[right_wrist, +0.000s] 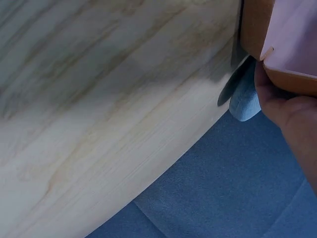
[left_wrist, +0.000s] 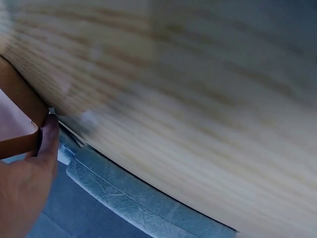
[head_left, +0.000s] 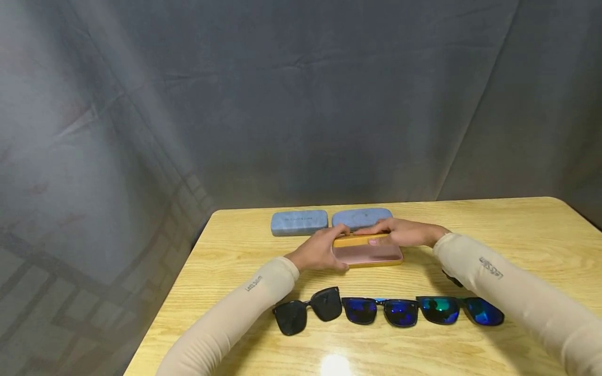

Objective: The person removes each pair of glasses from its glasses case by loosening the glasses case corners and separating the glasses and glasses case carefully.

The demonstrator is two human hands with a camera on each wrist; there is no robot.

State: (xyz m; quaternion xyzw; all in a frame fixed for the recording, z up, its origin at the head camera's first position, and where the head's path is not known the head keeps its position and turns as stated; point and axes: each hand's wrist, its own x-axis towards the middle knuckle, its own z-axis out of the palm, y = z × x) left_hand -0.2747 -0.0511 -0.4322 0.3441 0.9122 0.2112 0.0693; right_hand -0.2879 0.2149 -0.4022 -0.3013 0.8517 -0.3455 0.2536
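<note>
A yellow-orange glasses case [head_left: 369, 254] with a pink lining stands open on the table between both hands. My left hand [head_left: 321, 251] grips its left end, thumb at the near edge and fingers at the back. From the right, my right hand [head_left: 408, 232] holds the raised lid [head_left: 358, 241], with the thumb on its front and the fingers behind. Both wrist views show the hands at the corners of the case, its pink inside [right_wrist: 297, 34] facing up. Just behind it lie two closed blue glasses cases, a left one [head_left: 299, 223] and a partly covered right one [head_left: 362, 215].
Nearer to me, three pairs of sunglasses lie in a row: black ones [head_left: 290, 317], blue-lensed ones [head_left: 359, 311] and green-blue ones [head_left: 439, 310]. A small dark thing [head_left: 452, 280] shows partly under the right sleeve. Beyond the table's [head_left: 235, 230] far edge hangs a grey curtain [head_left: 301, 104].
</note>
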